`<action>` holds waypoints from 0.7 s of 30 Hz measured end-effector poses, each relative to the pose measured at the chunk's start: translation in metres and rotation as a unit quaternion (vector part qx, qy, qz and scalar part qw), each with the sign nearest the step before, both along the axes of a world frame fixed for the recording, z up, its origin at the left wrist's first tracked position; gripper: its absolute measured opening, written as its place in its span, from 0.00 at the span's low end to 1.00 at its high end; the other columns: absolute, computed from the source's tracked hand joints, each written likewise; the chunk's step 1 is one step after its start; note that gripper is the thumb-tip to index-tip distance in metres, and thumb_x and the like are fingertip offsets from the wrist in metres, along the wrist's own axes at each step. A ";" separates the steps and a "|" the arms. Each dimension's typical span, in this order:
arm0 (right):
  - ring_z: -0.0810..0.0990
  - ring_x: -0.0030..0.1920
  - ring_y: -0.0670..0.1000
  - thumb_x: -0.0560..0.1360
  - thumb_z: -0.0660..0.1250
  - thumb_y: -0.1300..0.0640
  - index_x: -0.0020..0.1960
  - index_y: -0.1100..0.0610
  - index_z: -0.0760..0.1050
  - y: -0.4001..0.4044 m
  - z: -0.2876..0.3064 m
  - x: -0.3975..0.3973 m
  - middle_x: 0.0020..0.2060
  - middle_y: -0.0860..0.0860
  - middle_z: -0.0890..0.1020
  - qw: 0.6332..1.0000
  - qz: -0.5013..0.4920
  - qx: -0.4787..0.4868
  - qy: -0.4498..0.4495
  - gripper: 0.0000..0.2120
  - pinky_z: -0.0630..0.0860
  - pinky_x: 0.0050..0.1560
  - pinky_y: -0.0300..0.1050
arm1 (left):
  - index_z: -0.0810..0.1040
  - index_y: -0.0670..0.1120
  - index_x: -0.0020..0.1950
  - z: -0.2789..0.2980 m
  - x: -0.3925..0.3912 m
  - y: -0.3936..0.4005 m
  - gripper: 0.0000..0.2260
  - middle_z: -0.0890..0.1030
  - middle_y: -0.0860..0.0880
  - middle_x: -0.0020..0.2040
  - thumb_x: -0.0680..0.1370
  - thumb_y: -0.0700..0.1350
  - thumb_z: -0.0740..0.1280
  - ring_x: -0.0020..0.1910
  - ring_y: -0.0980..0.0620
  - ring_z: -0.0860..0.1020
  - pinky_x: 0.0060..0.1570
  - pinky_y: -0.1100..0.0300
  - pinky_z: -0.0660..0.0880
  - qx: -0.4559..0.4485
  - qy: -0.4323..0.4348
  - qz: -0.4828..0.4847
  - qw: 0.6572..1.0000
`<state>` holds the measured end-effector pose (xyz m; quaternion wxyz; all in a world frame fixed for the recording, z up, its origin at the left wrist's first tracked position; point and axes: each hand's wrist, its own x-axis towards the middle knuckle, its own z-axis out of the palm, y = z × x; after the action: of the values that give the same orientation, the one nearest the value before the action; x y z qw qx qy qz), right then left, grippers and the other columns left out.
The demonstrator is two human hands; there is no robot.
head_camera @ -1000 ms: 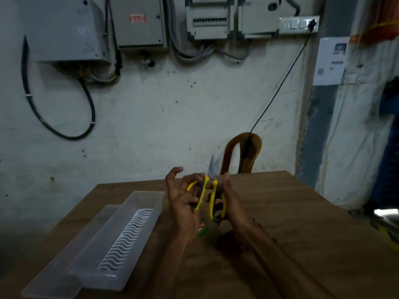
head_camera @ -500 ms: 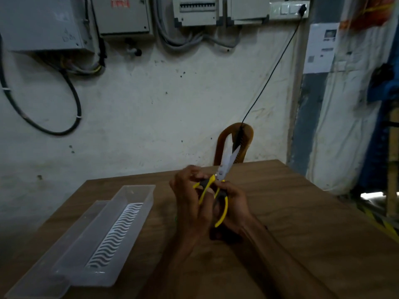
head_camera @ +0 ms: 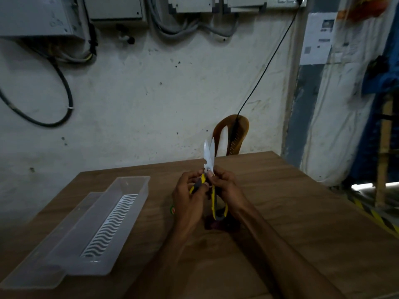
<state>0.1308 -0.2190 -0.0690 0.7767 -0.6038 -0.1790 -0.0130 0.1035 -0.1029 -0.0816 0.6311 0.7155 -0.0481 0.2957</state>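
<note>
Dim indoor light, brighter on the pale wall (head_camera: pixel 172 104), deep shadows at lower corners, blurred, bowed right edge

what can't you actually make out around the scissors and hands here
- Head view: scissors handles, mostly covered by the left hand and right hand gripping them.
- Head view: small red-green thing on the table, nearly all hidden behind the left hand.
- Head view: dark thing under the scissors, lost in shadow.
- Head view: wall notice print, too small and blurred.

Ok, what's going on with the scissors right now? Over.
Left hand, right hand both grip scissors. Points up, blades slightly apart. Clear tray sits aside, left.
</note>
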 end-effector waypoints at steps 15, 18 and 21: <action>0.83 0.53 0.49 0.85 0.59 0.54 0.55 0.54 0.76 0.019 -0.007 -0.023 0.51 0.50 0.84 0.985 -0.109 -0.112 -0.077 0.08 0.80 0.56 0.50 | 0.81 0.44 0.51 -0.012 0.007 0.008 0.05 0.85 0.45 0.48 0.77 0.37 0.69 0.50 0.44 0.83 0.47 0.50 0.79 -0.113 0.021 -0.041 0.993; 0.80 0.55 0.45 0.83 0.59 0.46 0.59 0.50 0.74 0.026 -0.005 -0.033 0.55 0.48 0.80 0.981 -0.106 -0.140 -0.080 0.10 0.78 0.59 0.53 | 0.81 0.40 0.53 -0.010 0.010 0.010 0.07 0.86 0.43 0.48 0.78 0.38 0.66 0.52 0.42 0.83 0.51 0.45 0.81 -0.118 0.066 -0.058 0.989; 0.70 0.60 0.35 0.85 0.55 0.47 0.73 0.46 0.65 0.042 -0.005 -0.055 0.67 0.43 0.66 0.951 -0.117 -0.247 -0.144 0.17 0.68 0.60 0.32 | 0.82 0.43 0.51 -0.003 -0.001 0.013 0.12 0.84 0.46 0.42 0.80 0.46 0.61 0.43 0.50 0.85 0.40 0.61 0.80 -0.090 0.117 -0.097 0.984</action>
<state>0.0762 -0.1765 -0.0743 0.5627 -0.7849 -0.2148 -0.1457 0.1026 -0.0902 -0.0850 0.7196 0.6776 -0.0163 0.1509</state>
